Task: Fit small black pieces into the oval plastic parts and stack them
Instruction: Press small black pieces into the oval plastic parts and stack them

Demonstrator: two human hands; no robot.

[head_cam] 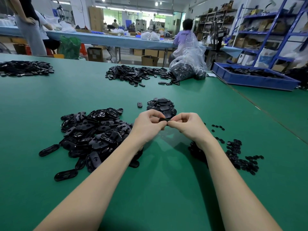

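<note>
My left hand [147,125] and my right hand [186,125] meet above the green table [158,189], both pinching one black oval plastic part [164,120] seen edge-on between the fingertips. Whether a small piece sits in it is hidden by my fingers. A big loose pile of oval parts [93,135] lies to the left of my left arm. Small black pieces [240,155] are scattered to the right of my right arm. Just beyond my hands sits a low heap of oval parts [160,105].
One single oval part [139,104] lies left of the far heap. More piles lie at the far middle [138,75] and far left [25,68]. A clear bag of parts [188,67] and a blue crate [253,77] stand at the far right. People work behind.
</note>
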